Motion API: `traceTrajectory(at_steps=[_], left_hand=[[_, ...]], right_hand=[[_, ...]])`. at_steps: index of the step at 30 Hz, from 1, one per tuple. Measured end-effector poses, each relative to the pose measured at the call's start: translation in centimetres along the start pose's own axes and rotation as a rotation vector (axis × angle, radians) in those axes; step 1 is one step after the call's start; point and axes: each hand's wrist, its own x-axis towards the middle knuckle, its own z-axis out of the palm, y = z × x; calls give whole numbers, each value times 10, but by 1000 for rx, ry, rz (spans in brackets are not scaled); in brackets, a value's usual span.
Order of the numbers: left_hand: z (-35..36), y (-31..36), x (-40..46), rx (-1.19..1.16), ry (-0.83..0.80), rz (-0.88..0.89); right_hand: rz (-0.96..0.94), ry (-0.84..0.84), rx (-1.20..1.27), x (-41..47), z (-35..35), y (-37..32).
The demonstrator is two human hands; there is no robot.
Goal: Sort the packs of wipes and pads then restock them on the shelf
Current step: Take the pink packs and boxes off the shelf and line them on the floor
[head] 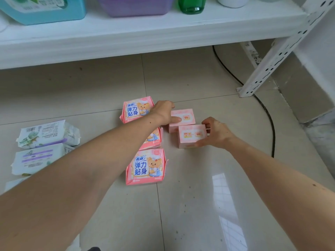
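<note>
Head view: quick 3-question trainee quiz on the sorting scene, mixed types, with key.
1. True or false: the right hand grips the nearer small pink box.
2. How many pink bear packs lie in a column on the floor? A) two B) three C) five
3. Fill in: the white wipes packs lie to the ____ of the pink bear packs.

Key: 1 true; 2 B; 3 left. The left hand holds the farther small pink box.
</note>
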Motion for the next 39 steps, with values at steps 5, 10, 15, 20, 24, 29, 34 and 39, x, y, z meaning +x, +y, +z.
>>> traceTrajectory(at_steps=[5, 10, 15, 20, 24, 29, 34, 39], left_hand=[[1, 2, 1, 7, 19, 18], [6, 4, 0, 82, 20, 47], [-1, 9, -2, 79, 14, 19], [-27, 23, -33, 42, 13, 9], [-73, 43, -75, 9, 12, -14], [-150, 68, -131, -11, -19, -56], [-245, 95, -191, -58, -30, -84], [-344, 117, -249, -94, -21, -89]], right_hand=[[29, -19, 29, -2, 5, -11], [32, -23, 9, 0, 12, -19], [51, -28, -37, -2, 8, -18], [104, -59, -69, -29, -16, -35], [116, -97, -83, -70, -50, -72], [104, -98, -181, -127, -107, -140], [78, -107, -231, -185, -170, -227], [53, -67, -235, -240, -229, -319]])
